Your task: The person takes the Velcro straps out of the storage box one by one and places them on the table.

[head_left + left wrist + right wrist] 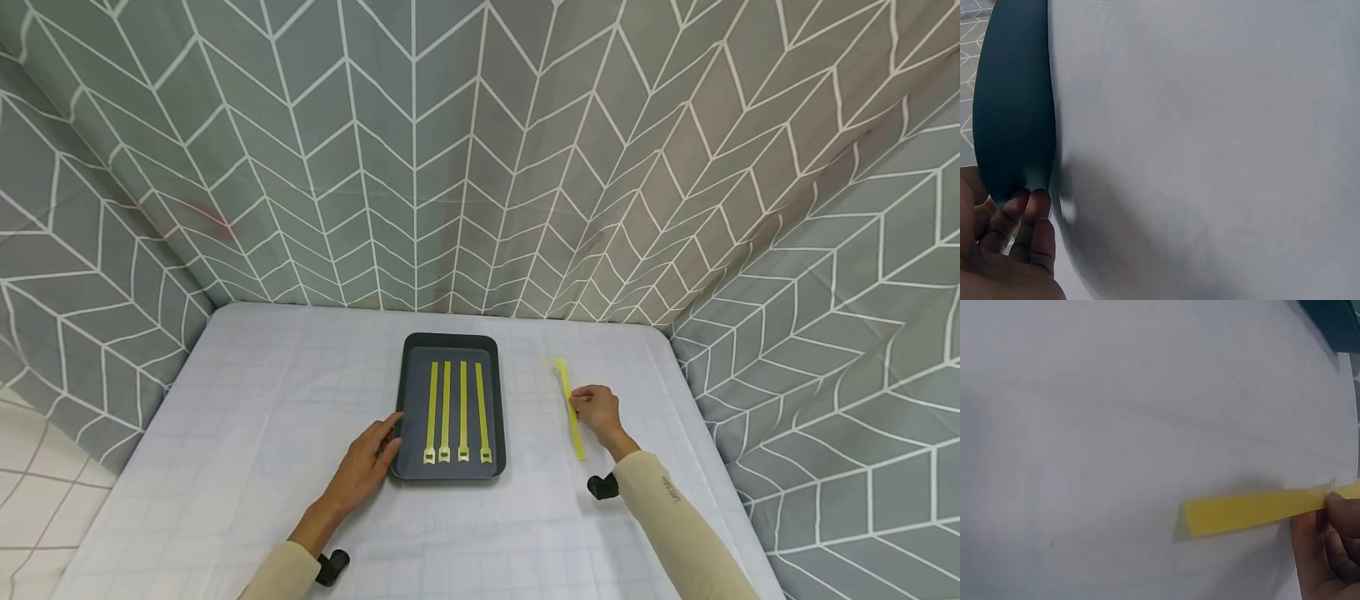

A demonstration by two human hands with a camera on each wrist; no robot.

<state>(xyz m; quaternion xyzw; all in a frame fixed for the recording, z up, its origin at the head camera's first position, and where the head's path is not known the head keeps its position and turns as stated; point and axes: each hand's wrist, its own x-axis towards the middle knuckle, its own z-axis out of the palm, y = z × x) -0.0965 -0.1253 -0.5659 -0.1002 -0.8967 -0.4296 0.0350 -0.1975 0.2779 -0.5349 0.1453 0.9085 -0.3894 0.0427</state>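
Observation:
My left hand (362,467) holds the left side of a dark grey tray (447,340), with fingertips against its outer wall (1015,100) and a finger at the rim. Inside lie several yellow cable ties (462,408), side by side and lengthwise, their slotted heads toward me. To the right of the tray, my right hand (597,410) pinches another yellow cable tie (577,437) near its middle between thumb and fingers. This tie's wide end points away from me and looks blurred; its plain tail (1229,514) hangs close over the cloth in the right wrist view.
A white cloth (247,400) covers the table. Grey curtains (450,167) with white zigzag lines stand behind it and along both sides. Each wrist wears a black camera mount, seen at the left (332,567) and right (602,487) sleeves.

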